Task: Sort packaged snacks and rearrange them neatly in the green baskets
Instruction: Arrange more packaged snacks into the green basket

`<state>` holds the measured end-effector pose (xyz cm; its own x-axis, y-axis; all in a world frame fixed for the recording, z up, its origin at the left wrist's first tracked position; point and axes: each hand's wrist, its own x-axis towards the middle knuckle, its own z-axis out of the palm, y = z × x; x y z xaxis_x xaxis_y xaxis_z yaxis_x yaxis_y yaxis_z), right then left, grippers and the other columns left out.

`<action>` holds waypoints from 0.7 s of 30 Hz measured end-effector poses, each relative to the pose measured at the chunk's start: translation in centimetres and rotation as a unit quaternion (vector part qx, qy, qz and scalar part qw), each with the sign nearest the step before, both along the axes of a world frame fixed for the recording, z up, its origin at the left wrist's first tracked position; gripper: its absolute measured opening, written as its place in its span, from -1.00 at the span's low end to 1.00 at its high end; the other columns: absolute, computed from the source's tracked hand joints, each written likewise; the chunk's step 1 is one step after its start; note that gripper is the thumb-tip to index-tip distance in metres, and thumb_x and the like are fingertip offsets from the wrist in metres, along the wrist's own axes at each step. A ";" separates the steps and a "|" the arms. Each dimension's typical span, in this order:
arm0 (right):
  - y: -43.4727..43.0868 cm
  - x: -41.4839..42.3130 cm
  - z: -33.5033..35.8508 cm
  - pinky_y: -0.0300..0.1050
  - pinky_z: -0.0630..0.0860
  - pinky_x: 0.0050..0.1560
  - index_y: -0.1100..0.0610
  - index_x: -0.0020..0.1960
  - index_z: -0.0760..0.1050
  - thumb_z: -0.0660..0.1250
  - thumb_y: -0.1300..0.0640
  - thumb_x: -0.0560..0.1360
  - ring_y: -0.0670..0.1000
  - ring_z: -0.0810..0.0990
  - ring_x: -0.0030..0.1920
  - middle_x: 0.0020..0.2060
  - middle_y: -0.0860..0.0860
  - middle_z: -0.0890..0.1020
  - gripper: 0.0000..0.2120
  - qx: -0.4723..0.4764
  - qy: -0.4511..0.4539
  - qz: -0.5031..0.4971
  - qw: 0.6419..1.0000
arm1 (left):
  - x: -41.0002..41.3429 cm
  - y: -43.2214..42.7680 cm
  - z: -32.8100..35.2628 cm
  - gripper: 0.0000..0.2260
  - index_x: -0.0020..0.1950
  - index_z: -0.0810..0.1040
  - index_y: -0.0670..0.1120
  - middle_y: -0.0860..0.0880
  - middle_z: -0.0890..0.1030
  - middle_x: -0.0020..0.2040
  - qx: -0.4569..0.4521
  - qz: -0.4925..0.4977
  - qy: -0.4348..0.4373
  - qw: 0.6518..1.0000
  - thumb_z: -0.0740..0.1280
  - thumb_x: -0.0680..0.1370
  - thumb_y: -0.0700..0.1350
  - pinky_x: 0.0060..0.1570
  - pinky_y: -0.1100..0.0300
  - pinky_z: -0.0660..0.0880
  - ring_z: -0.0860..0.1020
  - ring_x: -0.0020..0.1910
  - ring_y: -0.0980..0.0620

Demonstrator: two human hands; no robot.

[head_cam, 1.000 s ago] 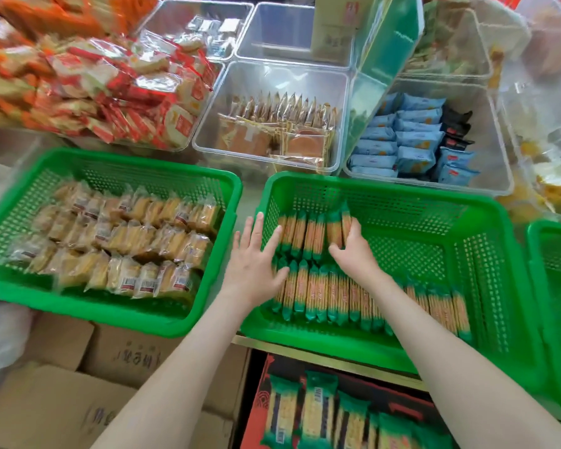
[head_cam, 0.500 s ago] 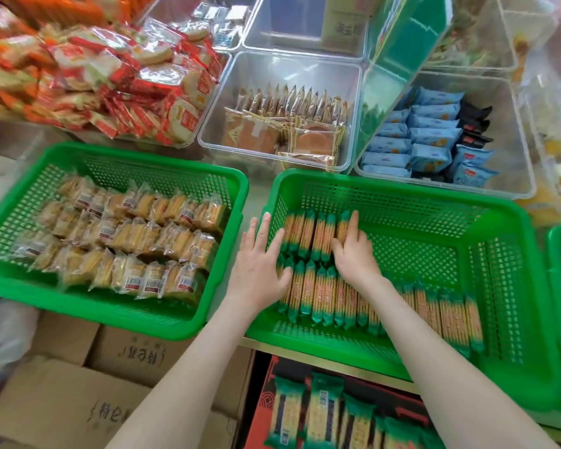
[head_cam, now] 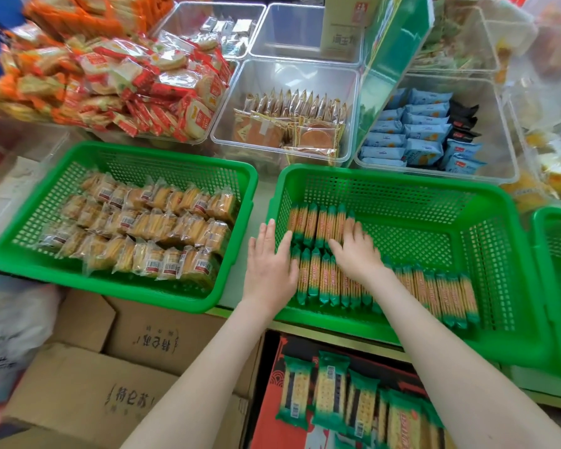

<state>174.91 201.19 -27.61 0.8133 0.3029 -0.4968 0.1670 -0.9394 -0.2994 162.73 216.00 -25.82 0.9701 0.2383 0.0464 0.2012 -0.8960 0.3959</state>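
The middle green basket (head_cam: 434,186) holds two rows of green-ended cracker packs (head_cam: 434,293) stood on edge along its left and front. My left hand (head_cam: 269,264) lies flat with straight fingers against the basket's left wall, its thumb touching the packs. My right hand (head_cam: 357,247) rests palm down on the packs where the two rows meet, fingers extended and pressing against the back row. The left green basket (head_cam: 143,153) is filled with rows of clear-wrapped yellow biscuit packs (head_cam: 149,234).
Clear bins behind hold red-wrapped rice crackers (head_cam: 149,89), brown pastry packs (head_cam: 292,124) and blue snack packs (head_cam: 415,131). A third green basket (head_cam: 557,241) sits at the right edge. Below the shelf are cardboard boxes (head_cam: 117,384) and a red box of more green cracker packs (head_cam: 344,393).
The view has shifted slightly. Both hands stay on the cracker rows; the right hand's fingers have spread a little over the back row.
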 end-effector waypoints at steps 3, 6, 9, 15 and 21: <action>-0.6 -1.6 0.2 0.17 -0.09 0.51 0.13 0.57 -0.25 -0.09 -0.14 0.65 0.09 -0.16 0.56 0.56 0.08 -0.20 -0.36 -0.035 -0.041 0.068 0.996 | -2.9 -1.6 0.0 -0.53 0.48 0.34 -0.14 -0.28 0.13 0.53 -0.008 0.000 0.002 1.000 0.21 0.59 -0.03 0.45 -0.08 -0.14 0.07 0.54 -0.23; -0.7 -2.0 0.5 0.17 -0.16 0.51 0.14 0.58 -0.21 -0.11 -0.14 0.66 0.07 -0.23 0.55 0.56 0.09 -0.19 -0.38 -0.054 -0.009 0.085 0.995 | -5.3 -2.3 0.1 -0.52 0.46 0.38 -0.13 -0.26 0.21 0.51 0.004 -0.021 0.020 1.000 0.11 0.59 0.05 0.45 -0.19 -0.02 0.14 0.52 -0.23; -0.9 -3.1 2.1 0.14 -0.16 0.52 0.14 0.58 -0.13 -0.07 -0.11 0.66 0.07 -0.20 0.55 0.57 0.09 -0.13 -0.41 -0.022 -0.033 0.083 0.996 | -7.7 -2.6 0.2 -0.51 0.43 0.41 -0.14 -0.27 0.28 0.48 -0.004 -0.044 0.008 0.999 0.05 0.59 0.04 0.40 -0.24 0.11 0.22 0.49 -0.23; -5.9 -14.0 5.3 0.00 -0.01 0.47 0.21 0.49 0.26 0.22 0.19 0.59 0.10 0.19 0.48 0.46 0.15 0.31 -0.52 0.157 -0.228 0.096 0.956 | -13.9 -5.2 -1.0 -0.54 0.39 0.44 -0.14 -0.27 0.42 0.33 -0.015 -0.129 -0.135 0.982 0.35 0.49 -0.28 0.33 -0.15 0.32 0.33 0.32 -0.21; -18.2 -26.4 2.8 -0.14 0.13 0.35 0.16 0.42 0.35 0.09 0.12 0.54 0.03 0.35 0.31 0.29 0.08 0.46 -0.54 0.131 -0.290 -0.037 0.947 | -19.2 -11.0 -4.5 -0.35 0.58 0.11 0.03 -0.28 0.27 0.46 -0.026 -0.220 0.137 0.966 0.30 0.55 -0.23 0.09 -0.01 0.54 0.41 0.29 -0.26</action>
